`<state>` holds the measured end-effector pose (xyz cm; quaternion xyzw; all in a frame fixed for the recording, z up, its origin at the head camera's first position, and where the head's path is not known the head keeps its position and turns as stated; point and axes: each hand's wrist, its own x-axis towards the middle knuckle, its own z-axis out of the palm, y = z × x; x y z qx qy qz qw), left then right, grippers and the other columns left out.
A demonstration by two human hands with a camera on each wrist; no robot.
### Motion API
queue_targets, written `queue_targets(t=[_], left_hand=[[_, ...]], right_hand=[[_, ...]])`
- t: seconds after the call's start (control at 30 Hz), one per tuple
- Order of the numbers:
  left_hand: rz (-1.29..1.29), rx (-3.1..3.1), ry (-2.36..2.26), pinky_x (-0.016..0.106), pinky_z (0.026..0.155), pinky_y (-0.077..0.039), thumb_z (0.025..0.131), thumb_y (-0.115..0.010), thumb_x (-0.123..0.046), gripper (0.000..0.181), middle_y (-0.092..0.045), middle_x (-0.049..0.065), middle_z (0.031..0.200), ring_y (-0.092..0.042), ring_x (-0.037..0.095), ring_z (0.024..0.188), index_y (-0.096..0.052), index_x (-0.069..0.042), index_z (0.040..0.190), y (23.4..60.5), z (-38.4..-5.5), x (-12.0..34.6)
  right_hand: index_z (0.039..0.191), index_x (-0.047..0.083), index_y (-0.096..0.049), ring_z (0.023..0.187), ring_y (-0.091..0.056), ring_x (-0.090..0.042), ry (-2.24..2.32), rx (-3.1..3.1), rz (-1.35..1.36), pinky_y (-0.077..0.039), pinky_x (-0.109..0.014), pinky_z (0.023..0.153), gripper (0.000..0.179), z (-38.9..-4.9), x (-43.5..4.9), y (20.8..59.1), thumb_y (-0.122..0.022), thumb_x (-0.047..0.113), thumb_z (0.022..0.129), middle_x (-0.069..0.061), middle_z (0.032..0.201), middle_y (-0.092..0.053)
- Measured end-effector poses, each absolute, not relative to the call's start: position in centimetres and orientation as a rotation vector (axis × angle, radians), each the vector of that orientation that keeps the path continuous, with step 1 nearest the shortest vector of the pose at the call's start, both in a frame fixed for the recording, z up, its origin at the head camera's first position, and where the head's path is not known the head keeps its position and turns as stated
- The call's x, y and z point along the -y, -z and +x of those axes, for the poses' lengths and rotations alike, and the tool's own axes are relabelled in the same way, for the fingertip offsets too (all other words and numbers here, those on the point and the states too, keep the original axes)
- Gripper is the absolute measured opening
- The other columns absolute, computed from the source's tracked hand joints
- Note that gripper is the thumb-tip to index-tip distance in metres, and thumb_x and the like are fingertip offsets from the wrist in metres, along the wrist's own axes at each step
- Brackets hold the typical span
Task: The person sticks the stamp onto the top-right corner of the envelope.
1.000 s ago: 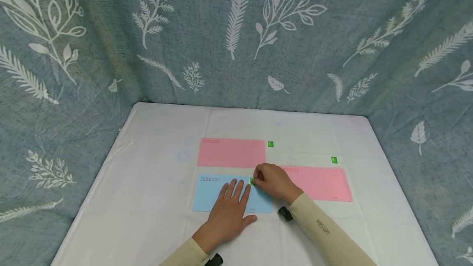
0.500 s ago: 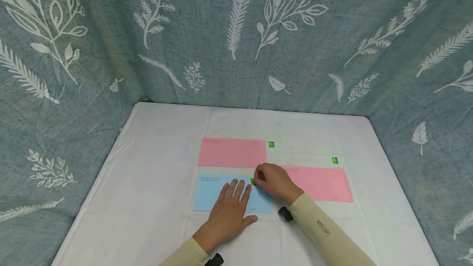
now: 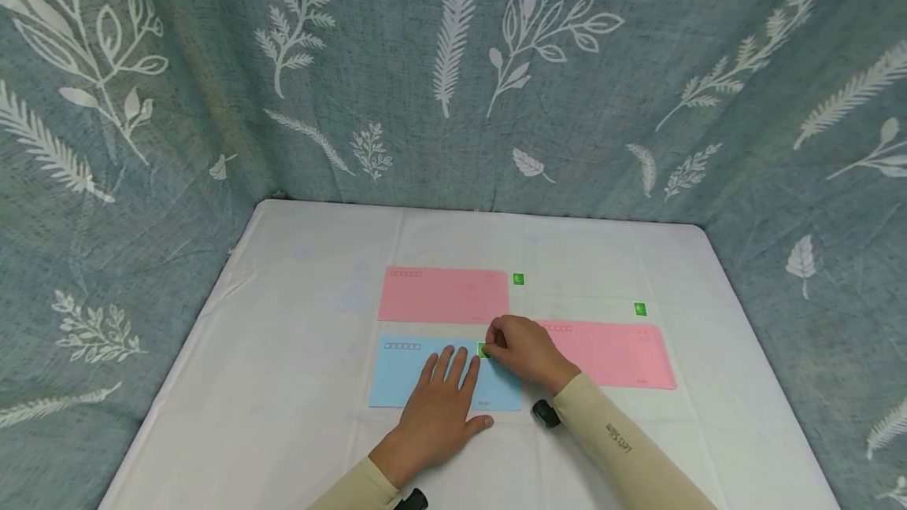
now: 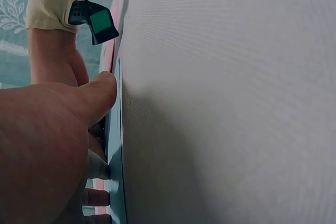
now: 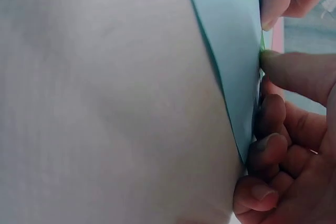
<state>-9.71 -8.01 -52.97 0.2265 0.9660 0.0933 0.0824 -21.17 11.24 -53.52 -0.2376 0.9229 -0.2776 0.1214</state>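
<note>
From my end, left hand (image 3: pixel 441 409) lies fingers spread on blue envelope (image 3: pixel 390 380), right hand (image 3: pixel 527 349) pinches stamp (image 3: pixel 483 349) at the envelope's upper right corner, and 1 slip by either hand could, I reckon, skew it.

Envelopes (image 3: pixel 442 295), stamps (image 3: pixel 519 279) on white cloth (image 3: pixel 305 321)

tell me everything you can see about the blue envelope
The blue envelope is a paper-like rectangle lying long side across on the white cloth. A row of small boxes is printed at its upper left; print at lower right is too small to read. A green stamp sits near its upper right corner, touched by the right hand. The left hand, fingers spread, rests on it.
</note>
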Motion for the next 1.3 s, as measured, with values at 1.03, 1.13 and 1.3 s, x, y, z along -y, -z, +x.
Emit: queue_targets(t=[1.03, 1.13, 1.3], left_hand=[[0.702, -2.909, -0.264, 0.057, 0.127, -0.026, 0.108, -0.056, -0.063, 0.086, -0.035, 0.021, 0.171, -0.029, 0.04, 0.16, -0.04, -0.002, 0.167, 53.84, -9.66, 8.3], [0.708, -2.911, -0.264, 0.056, 0.127, -0.025, 0.108, -0.055, -0.063, 0.085, -0.035, 0.021, 0.171, -0.029, 0.04, 0.16, -0.04, -0.002, 0.167, 53.8, -9.63, 8.32], [0.707, -2.902, -0.244, 0.056, 0.128, -0.024, 0.109, -0.054, -0.063, 0.085, -0.034, 0.02, 0.172, -0.028, 0.039, 0.16, -0.039, -0.003, 0.167, 53.76, -9.69, 8.3]], right_hand=[[0.087, 0.015, -0.069, 0.065, -0.054, -0.01, 0.81, -2.673, -0.644, -0.047, -0.03, 0.063, 0.018, -21.14, -10.87, 53.15, -0.078, 0.018, 0.102, 0.007, 0.072, -0.057], [0.087, 0.015, -0.07, 0.065, -0.055, -0.01, 0.82, -2.667, -0.635, -0.047, -0.03, 0.063, 0.018, -21.17, -10.9, 53.16, -0.078, 0.018, 0.102, 0.007, 0.072, -0.058], [0.087, 0.016, -0.07, 0.066, -0.055, -0.01, 0.828, -2.658, -0.629, -0.048, -0.031, 0.064, 0.017, -21.3, -10.97, 53.24, -0.078, 0.018, 0.102, 0.007, 0.072, -0.059]])
